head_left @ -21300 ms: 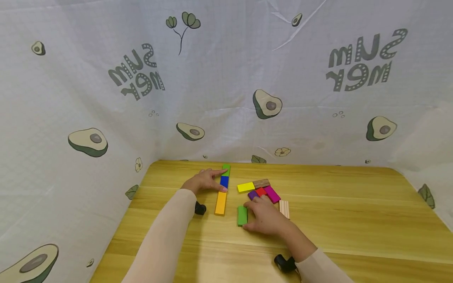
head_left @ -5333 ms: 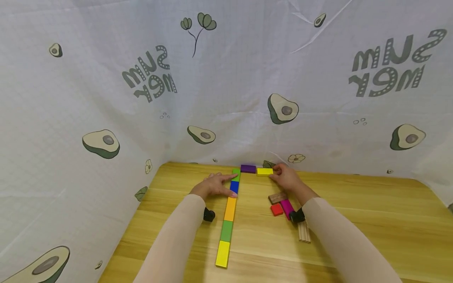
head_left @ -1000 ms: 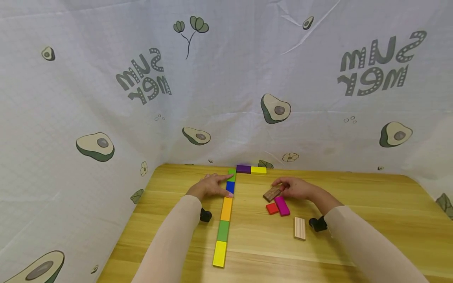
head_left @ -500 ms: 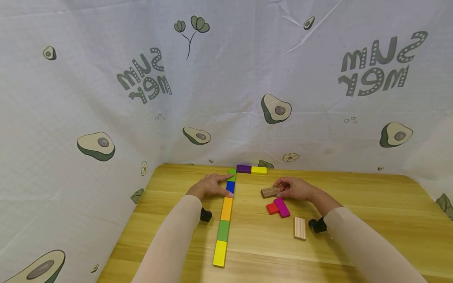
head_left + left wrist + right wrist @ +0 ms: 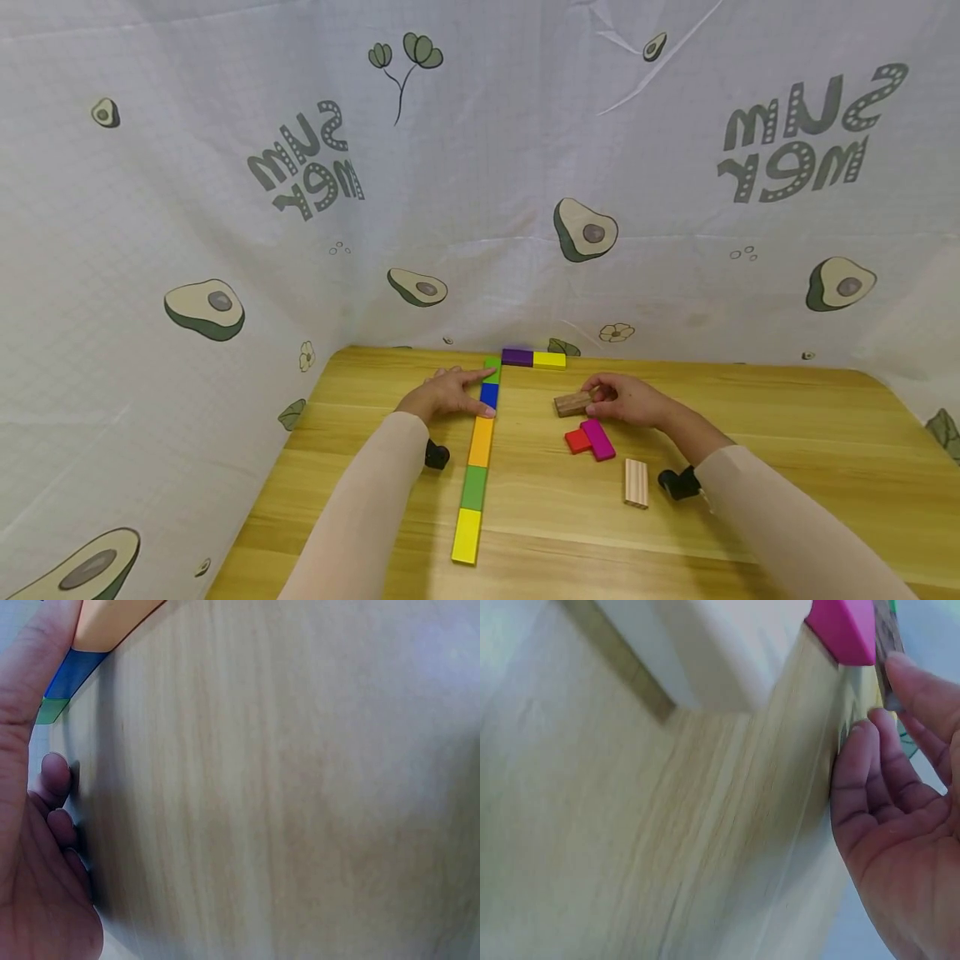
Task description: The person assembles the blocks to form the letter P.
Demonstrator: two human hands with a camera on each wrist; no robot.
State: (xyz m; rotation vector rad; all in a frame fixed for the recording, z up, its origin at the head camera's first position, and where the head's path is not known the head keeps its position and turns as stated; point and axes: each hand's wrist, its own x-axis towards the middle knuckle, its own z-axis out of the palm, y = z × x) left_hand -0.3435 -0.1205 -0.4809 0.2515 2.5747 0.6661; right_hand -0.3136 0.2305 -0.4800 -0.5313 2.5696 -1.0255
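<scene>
My left hand rests beside a row of flat blocks, index fingertip on the green block and thumb where the blue block meets the orange block. In the left wrist view its other fingers curl loosely near the table. My right hand pinches the right end of a dark brown wooden block between thumb and fingers; the right wrist view shows the thumb against it. Just nearer lie a red block and a magenta block, side by side.
The row continues nearer with another green block and a yellow block. Along the table's back edge, a purple block meets another yellow block. A pale striped wooden block lies at right. A printed curtain stands behind.
Over the last second the brown block has turned closer to crosswise, away from the magenta block, in my right hand. Earlier, purple and yellow blocks came to the back edge. My left hand stays put.
</scene>
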